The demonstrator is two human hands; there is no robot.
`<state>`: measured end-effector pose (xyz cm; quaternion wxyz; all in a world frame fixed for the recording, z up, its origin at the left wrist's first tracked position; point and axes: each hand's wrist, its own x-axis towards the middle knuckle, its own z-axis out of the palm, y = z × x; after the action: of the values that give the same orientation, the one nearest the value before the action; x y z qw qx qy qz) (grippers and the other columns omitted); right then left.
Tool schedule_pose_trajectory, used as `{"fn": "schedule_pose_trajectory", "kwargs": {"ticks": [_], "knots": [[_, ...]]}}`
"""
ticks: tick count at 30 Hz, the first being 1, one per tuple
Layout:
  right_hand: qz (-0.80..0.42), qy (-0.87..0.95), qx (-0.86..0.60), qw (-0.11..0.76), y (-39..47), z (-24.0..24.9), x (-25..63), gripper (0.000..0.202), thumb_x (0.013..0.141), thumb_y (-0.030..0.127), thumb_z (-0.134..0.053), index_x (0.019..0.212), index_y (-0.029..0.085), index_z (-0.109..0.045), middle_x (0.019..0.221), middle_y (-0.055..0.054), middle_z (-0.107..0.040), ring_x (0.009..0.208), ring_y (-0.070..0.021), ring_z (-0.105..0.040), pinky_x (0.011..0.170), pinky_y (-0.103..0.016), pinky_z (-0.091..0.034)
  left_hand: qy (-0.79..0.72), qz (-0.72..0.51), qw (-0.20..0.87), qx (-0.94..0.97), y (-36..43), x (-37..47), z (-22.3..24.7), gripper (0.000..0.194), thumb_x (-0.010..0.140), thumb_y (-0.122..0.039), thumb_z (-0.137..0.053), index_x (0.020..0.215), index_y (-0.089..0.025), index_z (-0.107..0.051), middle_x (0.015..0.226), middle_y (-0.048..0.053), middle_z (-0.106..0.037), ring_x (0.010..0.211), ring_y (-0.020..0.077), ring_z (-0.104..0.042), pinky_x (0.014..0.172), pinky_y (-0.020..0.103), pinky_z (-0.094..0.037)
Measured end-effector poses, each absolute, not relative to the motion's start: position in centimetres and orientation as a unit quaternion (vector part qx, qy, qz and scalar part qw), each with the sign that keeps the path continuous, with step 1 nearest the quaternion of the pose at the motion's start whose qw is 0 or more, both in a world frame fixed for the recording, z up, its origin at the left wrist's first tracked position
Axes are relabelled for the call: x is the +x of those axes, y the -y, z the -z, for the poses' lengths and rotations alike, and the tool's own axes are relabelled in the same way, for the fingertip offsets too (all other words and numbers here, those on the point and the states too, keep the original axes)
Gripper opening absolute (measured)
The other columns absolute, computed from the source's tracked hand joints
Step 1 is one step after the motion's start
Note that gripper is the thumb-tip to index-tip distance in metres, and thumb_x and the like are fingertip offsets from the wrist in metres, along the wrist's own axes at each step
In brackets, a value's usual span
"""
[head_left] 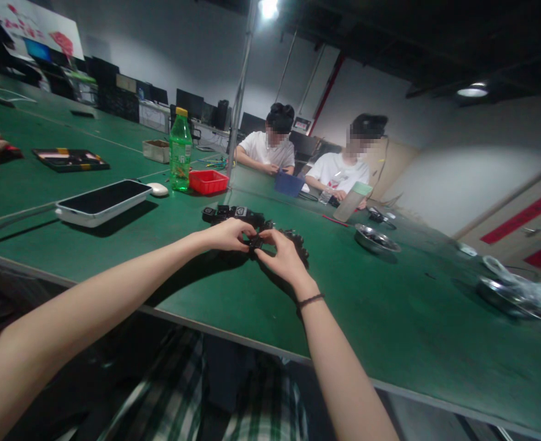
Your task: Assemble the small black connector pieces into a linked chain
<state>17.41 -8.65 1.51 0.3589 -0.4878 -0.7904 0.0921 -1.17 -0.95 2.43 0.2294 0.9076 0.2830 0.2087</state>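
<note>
Between my two hands is a small black part (255, 242), too small and dark to name. The fingers of my left hand (231, 235) pinch it from the left. From the right, the thumb and fingers of my right hand (280, 254) close on the same part. Just behind my hands lies a pile of black parts (234, 214) on the green table, some with pale markings. More black pieces (298, 242) stick out beyond my right hand, partly hidden by it.
Left of my hands are a dark-screened device in a white case (103, 199), a green bottle (180, 150) and a red tray (208, 182). To the right stand metal bowls (377, 242) and a tumbler (350, 202). Two people (339, 168) sit across the green table (390, 331).
</note>
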Motion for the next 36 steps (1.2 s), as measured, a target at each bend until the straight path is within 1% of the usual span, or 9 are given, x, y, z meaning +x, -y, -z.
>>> {"fn": "schedule_pose_trajectory", "kwargs": {"ticks": [5, 13, 18, 23, 31, 36], "knots": [[-0.082, 0.796, -0.480, 0.359, 8.70, -1.55, 17.42, 0.028, 0.074, 0.016, -0.060, 0.102, 0.018, -0.057, 0.102, -0.007, -0.065, 0.097, -0.0206, -0.063, 0.090, -0.038, -0.050, -0.287, -0.212, 0.227, 0.906, 0.90, -1.19, -2.40, 0.040, 0.064, -0.020, -0.065, 0.103, -0.015, -0.068, 0.089, 0.004, -0.072, 0.076, 0.0162, -0.065, 0.067, 0.022, -0.047], [-0.081, 0.796, -0.481, 0.360, 8.76, -1.65, 17.39, 0.030, 0.072, 0.015, -0.058, 0.102, 0.018, -0.057, 0.101, -0.007, -0.065, 0.094, -0.0205, -0.062, 0.089, -0.037, -0.050, -0.291, -0.209, 0.236, 0.903, 0.91, -1.14, -2.46, 0.041, 0.063, -0.017, -0.065, 0.104, -0.012, -0.068, 0.090, 0.006, -0.072, 0.076, 0.0176, -0.066, 0.068, 0.023, -0.048], [-0.080, 0.793, -0.484, 0.362, 8.81, -1.69, 17.38, 0.029, 0.073, 0.016, -0.058, 0.102, 0.018, -0.057, 0.101, -0.007, -0.065, 0.095, -0.0203, -0.062, 0.089, -0.037, -0.050, -0.283, -0.215, 0.230, 0.906, 0.91, -1.15, -2.39, 0.039, 0.064, -0.017, -0.065, 0.103, -0.014, -0.068, 0.087, 0.004, -0.072, 0.075, 0.0163, -0.065, 0.068, 0.022, -0.047], [-0.078, 0.793, -0.483, 0.362, 8.88, -1.77, 17.35, 0.028, 0.073, 0.016, -0.059, 0.101, 0.018, -0.057, 0.100, -0.007, -0.064, 0.094, -0.0200, -0.062, 0.088, -0.036, -0.050, -0.284, -0.213, 0.227, 0.907, 0.95, -1.15, -2.43, 0.040, 0.065, -0.017, -0.065, 0.104, -0.012, -0.068, 0.089, 0.005, -0.072, 0.075, 0.0166, -0.066, 0.067, 0.022, -0.047], [-0.083, 0.792, -0.480, 0.367, 8.65, -1.51, 17.40, 0.028, 0.073, 0.016, -0.059, 0.101, 0.017, -0.057, 0.099, -0.008, -0.065, 0.094, -0.0203, -0.062, 0.088, -0.037, -0.050, -0.285, -0.212, 0.233, 0.905, 1.04, -1.14, -2.51, 0.039, 0.064, -0.016, -0.064, 0.103, -0.012, -0.068, 0.082, 0.003, -0.071, 0.073, 0.0159, -0.065, 0.066, 0.021, -0.047], [-0.086, 0.793, -0.480, 0.365, 8.59, -1.44, 17.43, 0.028, 0.073, 0.016, -0.059, 0.102, 0.016, -0.057, 0.100, -0.008, -0.065, 0.094, -0.0206, -0.062, 0.089, -0.037, -0.050, -0.287, -0.208, 0.228, 0.907, 1.08, -1.10, -2.50, 0.040, 0.063, -0.014, -0.064, 0.103, -0.012, -0.068, 0.082, 0.003, -0.071, 0.073, 0.0162, -0.065, 0.066, 0.022, -0.046]]}}
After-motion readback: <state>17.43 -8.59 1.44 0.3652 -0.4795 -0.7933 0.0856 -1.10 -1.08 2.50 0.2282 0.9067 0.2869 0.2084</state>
